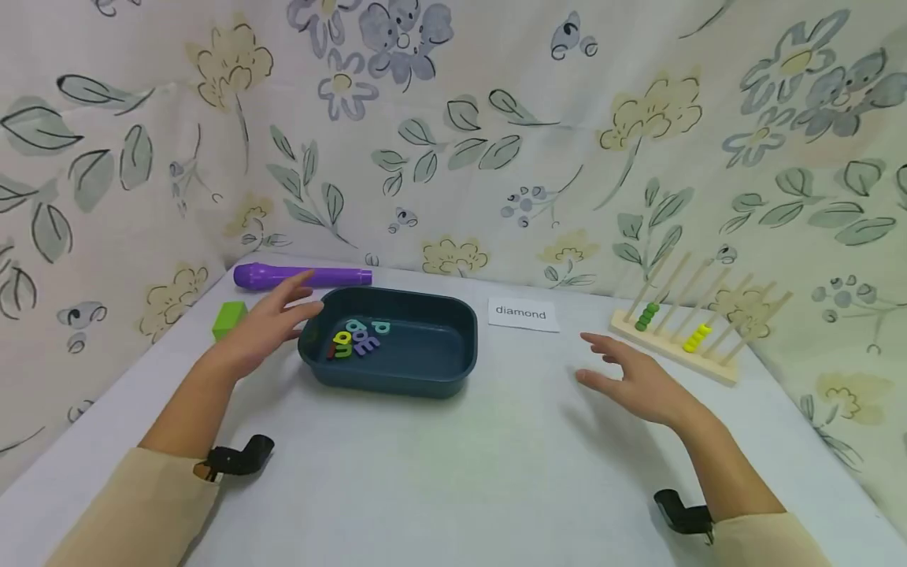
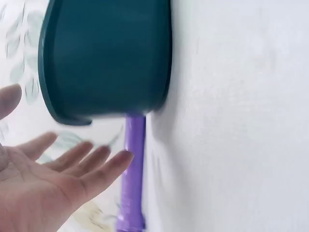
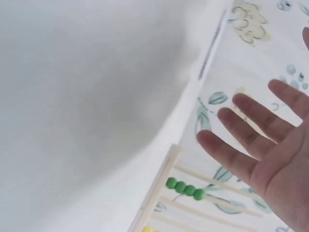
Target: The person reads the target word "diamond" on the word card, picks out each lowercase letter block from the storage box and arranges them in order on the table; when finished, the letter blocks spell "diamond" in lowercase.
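Note:
A dark teal tray (image 1: 397, 386) stands on the white table, with several coloured plastic letters (image 1: 354, 339) at its left end. My left hand (image 1: 265, 327) hovers at the tray's left side, fingers apart and holding nothing; in the left wrist view its palm and spread fingers (image 2: 104, 176) show near the tray's end wall (image 2: 108, 63). Over the table to the right, my right hand (image 1: 641, 384) is held out with nothing in it. Its fingers are spread in the right wrist view, near the wooden bead rack (image 3: 159, 183).
Behind the left hand lies a purple toy microphone (image 1: 319, 277), with a green block (image 1: 229, 319) nearer. A white card reading "diamond" (image 1: 523, 314) lies right of the tray. The rack (image 1: 673, 346) with green and yellow beads stands at the right. Floral cloth (image 1: 453, 197) hangs behind.

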`<move>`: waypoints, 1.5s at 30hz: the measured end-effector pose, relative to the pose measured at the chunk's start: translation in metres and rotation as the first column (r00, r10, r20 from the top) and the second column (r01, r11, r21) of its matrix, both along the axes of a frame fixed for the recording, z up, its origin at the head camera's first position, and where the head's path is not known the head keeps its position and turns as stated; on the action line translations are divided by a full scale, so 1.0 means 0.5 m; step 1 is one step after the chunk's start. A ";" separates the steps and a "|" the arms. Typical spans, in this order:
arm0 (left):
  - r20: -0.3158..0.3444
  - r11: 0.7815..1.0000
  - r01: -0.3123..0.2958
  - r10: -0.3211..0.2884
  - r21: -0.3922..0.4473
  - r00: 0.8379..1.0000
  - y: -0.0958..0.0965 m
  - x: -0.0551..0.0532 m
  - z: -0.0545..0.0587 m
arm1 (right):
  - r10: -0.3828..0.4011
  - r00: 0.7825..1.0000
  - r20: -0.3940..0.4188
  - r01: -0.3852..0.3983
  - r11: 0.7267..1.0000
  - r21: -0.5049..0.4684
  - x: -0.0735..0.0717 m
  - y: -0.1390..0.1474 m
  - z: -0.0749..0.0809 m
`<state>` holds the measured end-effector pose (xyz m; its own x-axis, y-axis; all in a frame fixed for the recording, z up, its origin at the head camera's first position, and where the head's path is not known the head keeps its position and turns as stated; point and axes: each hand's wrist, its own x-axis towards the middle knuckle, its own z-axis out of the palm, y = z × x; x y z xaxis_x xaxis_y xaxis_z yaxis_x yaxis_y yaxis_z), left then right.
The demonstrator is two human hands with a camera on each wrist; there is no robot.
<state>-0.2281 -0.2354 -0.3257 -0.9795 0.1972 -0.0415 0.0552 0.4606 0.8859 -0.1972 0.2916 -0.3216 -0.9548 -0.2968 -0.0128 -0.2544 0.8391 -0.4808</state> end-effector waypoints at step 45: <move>0.121 0.921 0.089 -0.145 0.380 0.982 -0.070 -0.022 -0.078 | 0.301 0.932 0.201 -0.261 0.944 -0.203 -0.137 -0.213 0.130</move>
<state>-0.2393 -0.2705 -0.3647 -0.9374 0.3384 -0.0820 -0.0528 0.0946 0.9941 -0.2657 0.1850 -0.2567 -0.8095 -0.5693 -0.1435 -0.3357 0.6494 -0.6823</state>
